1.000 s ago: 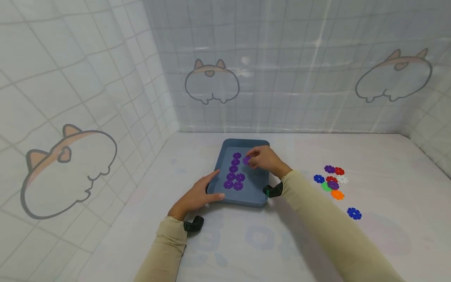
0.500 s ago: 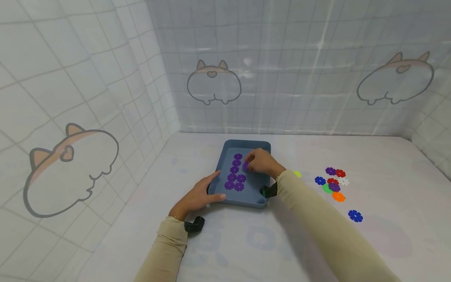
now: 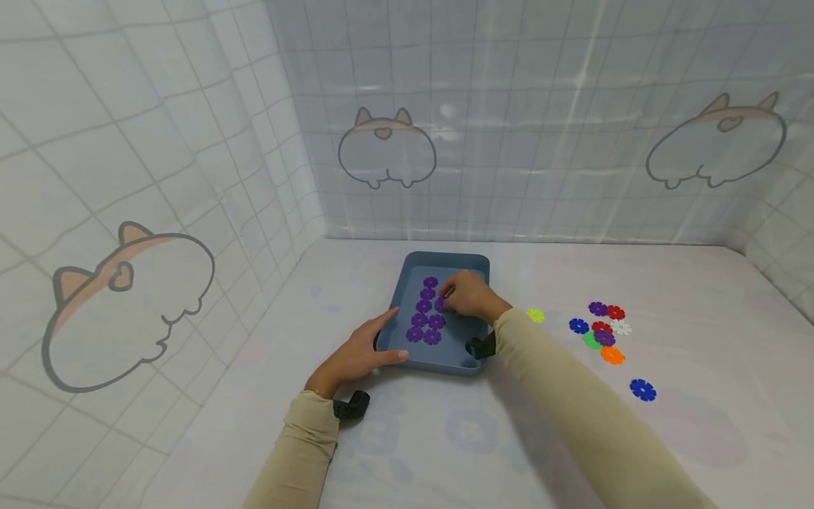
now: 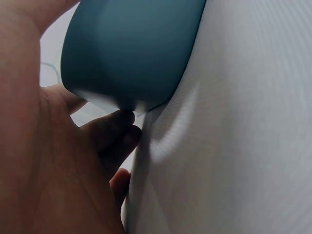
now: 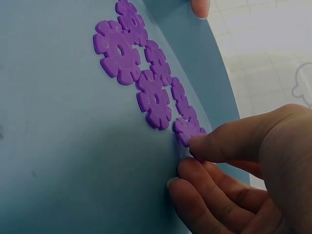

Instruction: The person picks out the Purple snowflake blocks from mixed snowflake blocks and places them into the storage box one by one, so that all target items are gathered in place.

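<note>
A blue-grey tray (image 3: 451, 258) lies on the table in front of me. My left hand (image 3: 352, 357) holds its near left corner, thumb over the near rim and fingers along the left side; the left wrist view shows fingertips against the tray's corner (image 4: 131, 48). Inside the tray, my right hand (image 3: 472, 295) pinches a purple flower-shaped disc (image 5: 185, 130) between thumb and fingers. This disc is tilted, close to the flat purple discs (image 5: 155, 100) arranged in two columns. The left column (image 3: 424, 306) is longer; the right one (image 3: 432, 337) has two discs below the held one.
Right of the tray, a yellow disc (image 3: 535, 316) lies alone. Farther right is a loose cluster with blue (image 3: 579, 326), white (image 3: 621, 327), orange (image 3: 613, 355) and other discs, some overlapping. Another blue disc (image 3: 643, 389) lies nearer. Tile-patterned walls (image 3: 509, 141) stand behind and beside the table.
My right hand has moved a little nearer inside the tray with the purple disc, lowering it towards the right column. The yellow disc has come out from behind the forearm. My left hand stays put.
</note>
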`<act>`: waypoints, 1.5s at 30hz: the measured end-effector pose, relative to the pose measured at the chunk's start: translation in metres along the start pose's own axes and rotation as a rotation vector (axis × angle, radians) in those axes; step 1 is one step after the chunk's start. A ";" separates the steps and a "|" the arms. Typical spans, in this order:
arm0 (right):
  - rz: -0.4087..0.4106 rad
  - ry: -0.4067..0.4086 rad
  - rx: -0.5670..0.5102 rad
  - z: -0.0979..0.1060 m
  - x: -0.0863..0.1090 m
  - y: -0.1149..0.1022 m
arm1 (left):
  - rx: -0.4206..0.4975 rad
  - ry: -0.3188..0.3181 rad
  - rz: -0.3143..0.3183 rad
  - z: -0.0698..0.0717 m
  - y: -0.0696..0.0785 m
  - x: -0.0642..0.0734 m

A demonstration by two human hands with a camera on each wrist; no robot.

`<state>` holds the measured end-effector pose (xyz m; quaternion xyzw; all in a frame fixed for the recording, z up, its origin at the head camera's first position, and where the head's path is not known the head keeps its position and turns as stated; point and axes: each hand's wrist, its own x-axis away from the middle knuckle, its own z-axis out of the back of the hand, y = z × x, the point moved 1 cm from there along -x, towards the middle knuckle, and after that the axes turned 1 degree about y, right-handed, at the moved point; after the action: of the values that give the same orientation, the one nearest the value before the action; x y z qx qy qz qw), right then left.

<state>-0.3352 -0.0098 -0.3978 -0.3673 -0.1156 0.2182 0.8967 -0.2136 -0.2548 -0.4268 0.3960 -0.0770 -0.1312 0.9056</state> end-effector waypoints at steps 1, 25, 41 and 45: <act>0.003 0.001 0.001 0.000 0.000 0.000 | -0.002 0.000 0.000 0.000 0.000 0.000; 0.008 0.013 0.081 -0.004 0.004 0.002 | -0.003 -0.012 0.007 -0.002 0.002 -0.003; 0.040 0.116 -0.323 0.016 0.026 0.009 | -0.010 -0.013 0.017 -0.002 -0.001 -0.003; 0.021 0.128 -0.434 0.026 0.040 0.014 | -0.019 -0.007 0.015 0.000 -0.002 -0.003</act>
<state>-0.3136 0.0341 -0.3880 -0.5660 -0.0990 0.1740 0.7998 -0.2165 -0.2552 -0.4286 0.3864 -0.0820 -0.1265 0.9099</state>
